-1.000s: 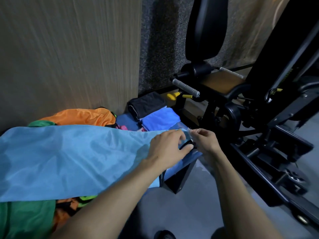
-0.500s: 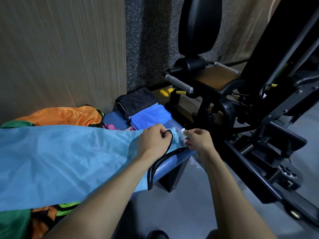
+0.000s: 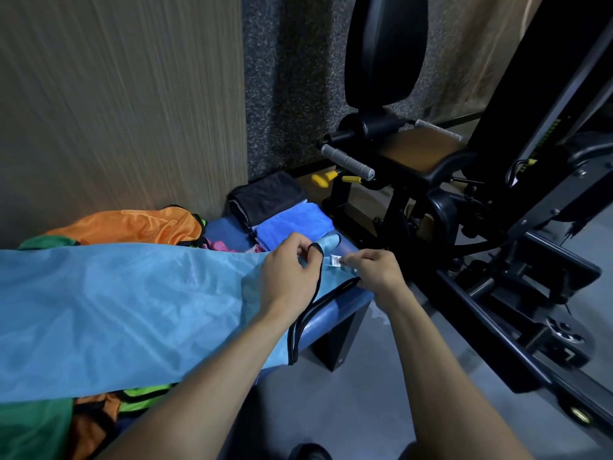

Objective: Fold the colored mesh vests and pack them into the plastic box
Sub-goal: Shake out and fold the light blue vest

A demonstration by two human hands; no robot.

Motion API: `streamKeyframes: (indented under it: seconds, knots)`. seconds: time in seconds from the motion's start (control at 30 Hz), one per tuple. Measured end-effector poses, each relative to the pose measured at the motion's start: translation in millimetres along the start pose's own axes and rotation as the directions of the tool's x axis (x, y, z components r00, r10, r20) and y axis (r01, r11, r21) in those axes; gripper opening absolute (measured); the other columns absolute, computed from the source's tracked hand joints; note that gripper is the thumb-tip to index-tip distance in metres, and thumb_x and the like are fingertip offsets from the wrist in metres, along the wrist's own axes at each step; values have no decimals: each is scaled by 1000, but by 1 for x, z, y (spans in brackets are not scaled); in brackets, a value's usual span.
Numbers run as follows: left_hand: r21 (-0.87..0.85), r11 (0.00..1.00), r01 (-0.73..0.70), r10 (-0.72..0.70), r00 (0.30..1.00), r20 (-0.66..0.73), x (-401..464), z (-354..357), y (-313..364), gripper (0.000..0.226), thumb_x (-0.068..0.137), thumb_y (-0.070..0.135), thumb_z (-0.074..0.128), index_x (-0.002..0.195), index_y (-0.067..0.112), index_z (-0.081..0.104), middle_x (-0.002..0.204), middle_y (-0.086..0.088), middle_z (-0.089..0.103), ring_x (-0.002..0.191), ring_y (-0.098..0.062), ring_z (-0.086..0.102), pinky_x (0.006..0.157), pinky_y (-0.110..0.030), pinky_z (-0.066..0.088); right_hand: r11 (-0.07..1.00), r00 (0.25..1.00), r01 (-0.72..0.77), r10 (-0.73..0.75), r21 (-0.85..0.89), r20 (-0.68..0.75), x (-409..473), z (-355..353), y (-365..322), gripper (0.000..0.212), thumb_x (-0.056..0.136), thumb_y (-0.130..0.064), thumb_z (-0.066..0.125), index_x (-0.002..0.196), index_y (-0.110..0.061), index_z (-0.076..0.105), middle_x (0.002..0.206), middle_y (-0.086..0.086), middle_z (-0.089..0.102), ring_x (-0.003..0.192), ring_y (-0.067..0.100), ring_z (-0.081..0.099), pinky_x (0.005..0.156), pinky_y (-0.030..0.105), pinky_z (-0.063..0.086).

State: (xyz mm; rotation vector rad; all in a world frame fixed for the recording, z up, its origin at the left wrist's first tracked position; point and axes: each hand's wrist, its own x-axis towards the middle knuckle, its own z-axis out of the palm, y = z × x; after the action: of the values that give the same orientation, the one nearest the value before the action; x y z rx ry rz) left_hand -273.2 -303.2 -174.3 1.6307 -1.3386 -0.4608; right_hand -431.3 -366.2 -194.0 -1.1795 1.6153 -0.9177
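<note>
Since the earlier frame, the black-trimmed strap has been drawn up and opened between the hands.
Item 1: light-blue mesh vest (image 3: 116,303), spread flat along the blue bench (image 3: 335,313), other vests beneath; plastic box not seen.
Item 2: left hand (image 3: 288,277), fingers curled, strap trim pinched.
Item 3: right hand (image 3: 374,270), curled, vest edge pinched beside the white label (image 3: 335,261).
Step judged: straightening before the first fold. Next: straps to be aligned, then folded inward.
</note>
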Motion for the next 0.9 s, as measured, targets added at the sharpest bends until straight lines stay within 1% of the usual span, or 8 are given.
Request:
streamKeyframes:
  seconds: [0.17,0.23,0.33,0.43,0.53,0.67,0.8,0.9]
  knots:
    - [-28,999,-42,41,999,-12,-4,-1,2,17,96,28,60,80,27,53,63,12,57,60,-10,56,55,-17,38,979,993,-119,117,167,27,-3,2,-8,31,75,2,83,96,-11,65,97,10,73,85,22,69,72,35,55]
    - [-27,995,-97,97,995,15,-6,1,2,14,97,27,60,83,27,55,68,12,60,65,-9,58,58,-17,41,977,989,-142,134,157,64,-3,2,-11,33,75,2,84,98,-10,64,97,9,70,85,20,67,67,32,53]
    - [87,959,-269,254,956,150,-11,8,-1,10,98,31,57,89,28,55,87,13,60,77,-8,57,68,-28,46,985,987,-160,158,58,39,-1,0,-12,23,80,-3,79,98,-8,65,89,11,65,78,20,62,58,27,52]
    - [212,886,-413,363,900,239,-16,15,-9,10,98,32,56,91,25,55,96,13,54,89,-8,51,73,-28,41,986,985,-168,169,-16,19,1,-1,-11,8,85,-3,64,89,-10,62,77,11,51,63,20,46,47,24,45]
    - [240,834,-496,425,856,294,-15,19,-17,9,94,32,59,91,25,56,112,14,51,105,-11,46,81,-28,43,986,985,-169,169,9,36,2,-2,-8,9,87,-6,67,87,-11,59,77,11,46,61,19,40,51,27,39]
    - [257,805,-534,411,816,407,-13,22,-18,12,95,37,56,99,26,58,125,15,46,114,-12,41,93,-34,45,999,999,5,-4,32,-36,2,-3,-3,23,82,-12,79,102,-15,70,90,3,72,78,19,68,63,30,51]
    - [246,821,-515,343,790,508,-8,25,-20,29,98,36,51,124,26,59,141,14,38,127,-12,36,104,-35,42,984,984,177,-177,-3,-19,-5,-5,-3,18,86,-24,79,102,-24,72,89,-3,75,79,15,71,69,29,54]
    - [184,862,-472,299,767,568,-2,24,-22,27,97,27,51,121,25,62,141,15,41,128,-11,39,104,-38,45,963,963,268,-267,-26,44,-8,-7,-3,29,83,-28,84,107,-22,69,90,0,76,77,13,74,74,28,59]
